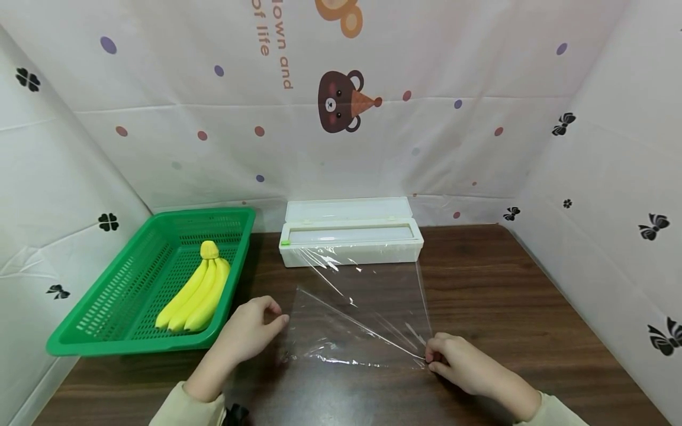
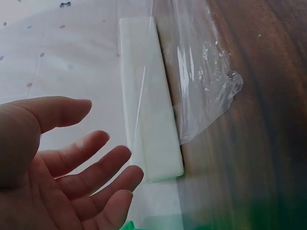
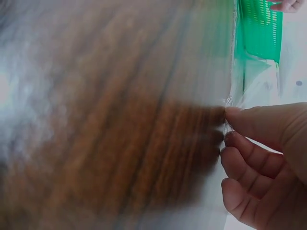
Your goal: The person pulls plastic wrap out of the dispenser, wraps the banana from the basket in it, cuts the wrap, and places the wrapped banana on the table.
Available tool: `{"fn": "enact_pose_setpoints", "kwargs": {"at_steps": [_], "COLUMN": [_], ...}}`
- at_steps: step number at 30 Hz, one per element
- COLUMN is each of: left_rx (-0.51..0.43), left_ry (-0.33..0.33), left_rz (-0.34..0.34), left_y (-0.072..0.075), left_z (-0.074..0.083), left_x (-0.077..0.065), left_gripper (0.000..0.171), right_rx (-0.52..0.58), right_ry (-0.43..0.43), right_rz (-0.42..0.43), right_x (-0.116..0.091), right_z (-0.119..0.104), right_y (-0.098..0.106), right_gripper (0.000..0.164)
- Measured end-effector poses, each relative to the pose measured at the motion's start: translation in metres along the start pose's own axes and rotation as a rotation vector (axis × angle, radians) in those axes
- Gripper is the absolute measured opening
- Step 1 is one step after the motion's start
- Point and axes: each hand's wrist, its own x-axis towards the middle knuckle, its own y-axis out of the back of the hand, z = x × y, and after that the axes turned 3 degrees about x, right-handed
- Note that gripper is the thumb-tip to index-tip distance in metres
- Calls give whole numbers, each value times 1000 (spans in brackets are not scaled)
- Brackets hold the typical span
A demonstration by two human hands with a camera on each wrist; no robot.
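A sheet of clear cling film (image 1: 367, 319) stretches from a white dispenser box (image 1: 351, 253) over the dark table. Its near right corner is pinched between the thumb and fingers of my right hand (image 1: 466, 362); the right wrist view shows that thumb and fingers (image 3: 240, 143) meeting at the film's edge. My left hand (image 1: 247, 331) hovers beside the film's left edge, near the corner. In the left wrist view the left hand (image 2: 72, 167) has its fingers spread and loosely bent, with nothing between them. The box's lid (image 1: 348, 209) stands raised at the back.
At the left stands a green plastic basket (image 1: 141, 349) holding a bunch of yellow bananas (image 1: 205, 293). A bright green piece (image 1: 285, 242) sits at the box's left end. Printed cloth (image 1: 426, 160) hangs behind the wooden table (image 1: 506, 296) and along both sides.
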Motion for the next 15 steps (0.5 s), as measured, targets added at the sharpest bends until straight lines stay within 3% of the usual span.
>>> {"fn": "enact_pose_setpoints", "kwargs": {"at_steps": [15], "left_rx": [-29], "left_ry": [-13], "left_rz": [117], "left_y": [9], "left_z": [3], "left_x": [8], "left_gripper": [36], "right_rx": [-24], "right_ry": [23], "right_rz": [36], "right_x": [-1], "right_z": [1], "right_y": [-2], "right_gripper": [18]}}
